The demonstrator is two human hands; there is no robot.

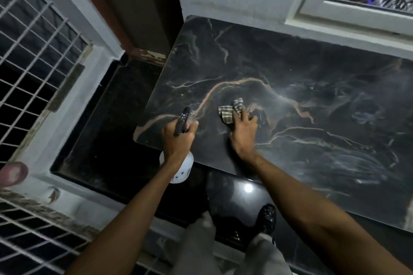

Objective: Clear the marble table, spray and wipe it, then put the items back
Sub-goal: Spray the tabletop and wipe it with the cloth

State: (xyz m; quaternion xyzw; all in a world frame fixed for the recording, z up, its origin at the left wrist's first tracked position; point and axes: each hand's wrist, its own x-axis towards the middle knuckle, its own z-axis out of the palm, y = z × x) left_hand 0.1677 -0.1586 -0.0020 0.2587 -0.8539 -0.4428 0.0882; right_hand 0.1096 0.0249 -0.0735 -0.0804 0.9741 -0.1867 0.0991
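The marble table (312, 96) is a dark, polished slab with rounded corners, streaked with thin tan and white veins and hazy smears toward its right side. The left hand (178, 140) is curled tightly round the neck of a spray bottle (181, 172), whose glossy black trigger head sticks out above the knuckles and points over the table's near left corner; its round white plastic body hangs below the wrist, just off the table edge. The right hand (242, 134) lies on the slab with fingers spread and straight, pressing down on a crumpled striped cloth (226, 114) near the table's middle. Beneath, a shiny black floor (241, 198) reflects a light.
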